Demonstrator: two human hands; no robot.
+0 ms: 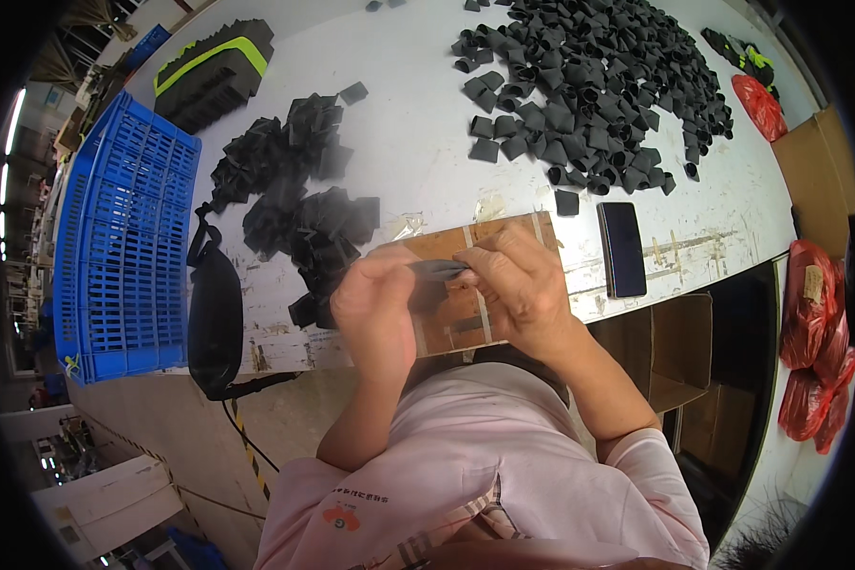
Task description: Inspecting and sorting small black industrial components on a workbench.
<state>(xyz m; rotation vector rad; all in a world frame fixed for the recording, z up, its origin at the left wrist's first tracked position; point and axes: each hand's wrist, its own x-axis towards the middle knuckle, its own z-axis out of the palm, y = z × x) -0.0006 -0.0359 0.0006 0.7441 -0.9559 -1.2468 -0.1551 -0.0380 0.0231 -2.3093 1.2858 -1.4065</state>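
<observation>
Counter: white, flat, scuffed and stained near its front edge, with tape marks and scraps of clear film.
Board: brown wooden slab with pale strips across it, lying flat at the counter's front edge under both hands.
Black piece: small, thin, dark and flattened, looks like soft fabric or rubbery sheet; held just above the board, between the two hands.
Left hand: curled, its grip pressed together on the left end of the black piece, thumb on top.
Right hand: fingers bent and closed, its grip pinching the right end of the same piece; fingertips meet those of the left hand.
Loose pile: many small black tube-like loops, matte, heaped at the far right of the counter.
Folded pile: flatter, squarish black pieces stacked and spilled to the left of the board, near the left hand.
Phone: dark glossy rectangle, flat, just right of the board.
Crate: blue plastic with a lattice wall, at the counter's left end.
Black pouch: smooth, oval, with a strap, hanging over the counter edge beside the crate.
Red bags: shiny crinkled plastic, on the right, well apart from the hands.
Cardboard box: open, brown, below the counter's edge.
</observation>
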